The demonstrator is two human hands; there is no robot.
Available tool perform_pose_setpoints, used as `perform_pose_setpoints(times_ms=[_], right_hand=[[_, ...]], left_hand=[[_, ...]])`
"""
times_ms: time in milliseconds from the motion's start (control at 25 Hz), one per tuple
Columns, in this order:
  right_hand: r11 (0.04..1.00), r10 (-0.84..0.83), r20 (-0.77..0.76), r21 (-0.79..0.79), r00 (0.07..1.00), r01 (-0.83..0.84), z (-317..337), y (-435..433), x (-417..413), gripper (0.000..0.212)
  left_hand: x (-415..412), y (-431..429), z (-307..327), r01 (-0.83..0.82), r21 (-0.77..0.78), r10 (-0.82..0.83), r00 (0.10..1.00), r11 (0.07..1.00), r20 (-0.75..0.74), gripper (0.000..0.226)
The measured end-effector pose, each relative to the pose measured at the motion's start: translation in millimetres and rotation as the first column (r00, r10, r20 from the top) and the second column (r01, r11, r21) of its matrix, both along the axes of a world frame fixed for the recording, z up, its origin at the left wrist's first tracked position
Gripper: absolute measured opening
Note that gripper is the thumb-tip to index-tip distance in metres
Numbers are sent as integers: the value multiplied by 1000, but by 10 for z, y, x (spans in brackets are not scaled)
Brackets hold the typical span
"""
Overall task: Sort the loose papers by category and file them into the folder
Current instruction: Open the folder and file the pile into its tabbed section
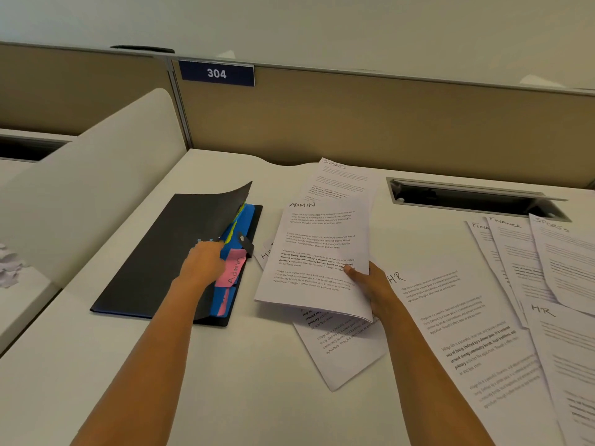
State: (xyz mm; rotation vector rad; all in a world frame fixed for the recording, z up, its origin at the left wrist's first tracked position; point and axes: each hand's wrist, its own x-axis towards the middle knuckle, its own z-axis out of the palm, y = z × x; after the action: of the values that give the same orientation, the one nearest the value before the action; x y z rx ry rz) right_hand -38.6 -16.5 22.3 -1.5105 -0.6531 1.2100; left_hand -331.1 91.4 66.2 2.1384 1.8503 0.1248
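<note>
A black folder [154, 252] lies on the white desk [241, 381], its cover lifted at the right edge. Blue dividers show inside, and a pink tab [232, 268] reads "Admin". My left hand [203, 262] grips the folder's cover edge beside that tab. My right hand [370, 284] pinches a small stack of sheets headed "ADMIN" [317, 252], held just above the desk to the right of the folder. Under and around it lie loose sheets headed "SPORTS" [341, 178] and "HR" [450, 317].
More loose sheets headed "FINANCE" [512, 252], "SPORTS" [566, 259] and "HR" [566, 349] fan out at the right. A cable slot [467, 197] opens in the desk behind them. A tan partition [354, 123] with a "304" sign stands at the back. Crumpled paper [8, 265] lies far left.
</note>
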Motion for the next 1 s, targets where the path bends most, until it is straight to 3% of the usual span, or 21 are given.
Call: perform_pose_setpoints(times_ms=[280,400,600,760,880,1000], right_hand=[[1000,11,-155,9,988,-10,173,114,-53,41],[983,181,70,-26,981,-180,445,267,-128,45],[923,385,383,-173,840,-344,879,592,-285,45],[923,385,506,-196,772,-332,1004,832,-530,48],[940,338,530,-150,778,-306,1022,949,-743,43],[955,286,595,-113,751,-274,922,984,-981,34]], left_hand=[[-215,102,237,-31,-38,39,966,999,254,34],[-215,130,314,-26,-34,34,960,999,278,35],[-222,155,348,-17,-99,47,950,995,309,31],[-197,155,356,-40,-109,66,967,993,244,34],[-148,130,383,-53,-97,71,979,994,192,46],[-110,107,402,-30,-73,43,982,997,183,44]])
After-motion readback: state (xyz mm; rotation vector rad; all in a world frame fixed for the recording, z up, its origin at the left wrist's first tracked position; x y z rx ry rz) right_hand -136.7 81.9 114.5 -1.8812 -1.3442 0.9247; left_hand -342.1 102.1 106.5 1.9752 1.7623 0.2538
